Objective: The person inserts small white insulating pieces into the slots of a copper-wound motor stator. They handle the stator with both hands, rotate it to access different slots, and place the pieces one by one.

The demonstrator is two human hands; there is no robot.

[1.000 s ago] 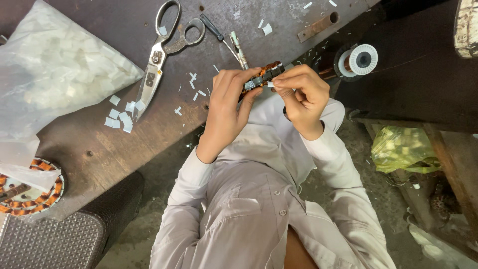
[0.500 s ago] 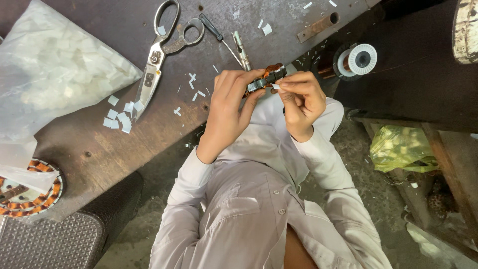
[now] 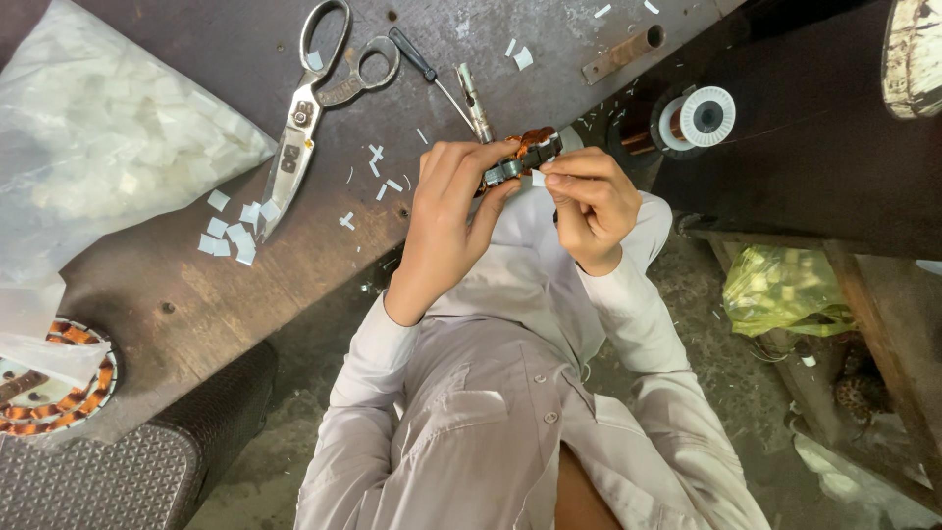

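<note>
- I see the workbench (image 3: 226, 294) filling the upper left, with a clear bag of white paper slips (image 3: 98, 147) at ten o'clock and big scissors (image 3: 309, 108) at eleven o'clock from the hands.
- My left hand (image 3: 446, 231) is closed around the wound motor part (image 3: 520, 157), fingers curled over its near end and thumb underneath; it sits at the bench edge, just above my chest.
- My right hand (image 3: 589, 211) is pinched shut, fingertips together on a small white paper slip (image 3: 538, 179) touching the part's underside.
- Compared with half a second back, the part has barely shifted; the right fingertips have closed in against it, so I judge the slip is being seated into the winding rather than fetched.
- The part's long axis runs from eight o'clock to two o'clock, its copper-wound end pointing up toward two o'clock, toward the wire spool (image 3: 699, 116).
- A small screwdriver (image 3: 432, 74) lies at twelve o'clock, untouched.
</note>
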